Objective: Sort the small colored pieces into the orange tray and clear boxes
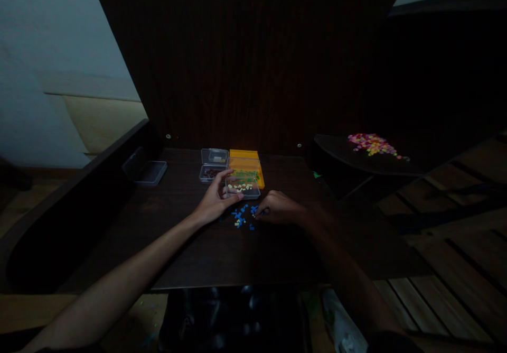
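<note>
My left hand [217, 197] grips the left side of a clear plastic box [253, 194], its thumb along the front edge. Small cream-white pieces [241, 187] lie in that box. On the dark desk just in front is a loose pile of small blue pieces [240, 217] with a few cream ones mixed in. At the right edge of this pile, my right hand [276, 207] has its fingers pinched together at the desk surface. Whatever is between those fingertips is too small and dark to make out.
Behind the held box lies a yellow tray [244, 154] with green pieces. Left of it stands an open clear box [206, 176] with dark brown pieces. Another open clear box [153, 173] sits far left. Colourful pieces [374, 144] are heaped on a raised shelf [336, 149] at right.
</note>
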Action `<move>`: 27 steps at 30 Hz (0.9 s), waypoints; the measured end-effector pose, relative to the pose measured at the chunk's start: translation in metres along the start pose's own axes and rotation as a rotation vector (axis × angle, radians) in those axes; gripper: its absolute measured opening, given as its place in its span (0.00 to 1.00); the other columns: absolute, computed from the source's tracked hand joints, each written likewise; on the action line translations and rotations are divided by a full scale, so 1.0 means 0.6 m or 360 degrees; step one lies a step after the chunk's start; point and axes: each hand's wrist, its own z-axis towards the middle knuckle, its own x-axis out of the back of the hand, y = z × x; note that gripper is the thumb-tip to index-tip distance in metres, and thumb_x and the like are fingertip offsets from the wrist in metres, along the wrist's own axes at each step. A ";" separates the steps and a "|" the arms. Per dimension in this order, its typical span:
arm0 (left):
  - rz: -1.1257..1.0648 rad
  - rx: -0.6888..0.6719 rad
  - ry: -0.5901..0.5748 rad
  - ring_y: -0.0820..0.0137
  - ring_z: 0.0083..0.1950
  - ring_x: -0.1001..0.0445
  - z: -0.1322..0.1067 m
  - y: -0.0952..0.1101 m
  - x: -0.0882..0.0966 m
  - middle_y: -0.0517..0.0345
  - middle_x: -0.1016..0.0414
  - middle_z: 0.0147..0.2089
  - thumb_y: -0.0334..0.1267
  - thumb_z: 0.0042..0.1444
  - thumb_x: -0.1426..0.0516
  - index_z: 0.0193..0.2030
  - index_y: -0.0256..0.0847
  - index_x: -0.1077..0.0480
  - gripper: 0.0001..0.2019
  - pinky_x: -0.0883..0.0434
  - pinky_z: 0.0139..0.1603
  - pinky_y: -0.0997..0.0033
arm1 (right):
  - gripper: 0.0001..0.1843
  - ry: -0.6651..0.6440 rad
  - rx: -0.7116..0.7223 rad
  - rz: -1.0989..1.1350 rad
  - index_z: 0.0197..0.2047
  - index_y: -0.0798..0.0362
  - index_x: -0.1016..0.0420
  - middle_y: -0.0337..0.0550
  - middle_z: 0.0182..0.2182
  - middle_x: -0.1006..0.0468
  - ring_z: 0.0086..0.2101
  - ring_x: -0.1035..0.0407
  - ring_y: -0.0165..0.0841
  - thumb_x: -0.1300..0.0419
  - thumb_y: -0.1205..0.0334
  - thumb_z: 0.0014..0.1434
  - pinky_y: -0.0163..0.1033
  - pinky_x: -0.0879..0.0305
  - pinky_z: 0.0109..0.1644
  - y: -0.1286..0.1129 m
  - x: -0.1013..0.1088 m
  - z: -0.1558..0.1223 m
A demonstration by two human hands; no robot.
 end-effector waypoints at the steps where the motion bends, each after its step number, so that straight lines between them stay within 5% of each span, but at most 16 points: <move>1: -0.0001 -0.0001 -0.0003 0.72 0.41 0.26 0.000 0.001 0.000 0.49 0.35 0.57 0.37 0.44 0.31 0.59 0.45 0.41 0.36 0.24 0.46 0.65 | 0.09 -0.0012 0.0001 -0.0003 0.38 0.47 0.15 0.37 0.27 0.18 0.26 0.31 0.27 0.38 0.63 0.57 0.32 0.48 0.30 0.000 0.001 0.000; 27: -0.0023 0.0019 -0.0010 0.74 0.40 0.26 0.000 0.000 -0.001 0.50 0.34 0.56 0.36 0.43 0.31 0.59 0.45 0.40 0.36 0.24 0.44 0.68 | 0.08 -0.0027 -0.0022 0.0025 0.36 0.48 0.16 0.36 0.27 0.20 0.26 0.33 0.26 0.38 0.61 0.57 0.32 0.47 0.32 -0.011 0.002 0.001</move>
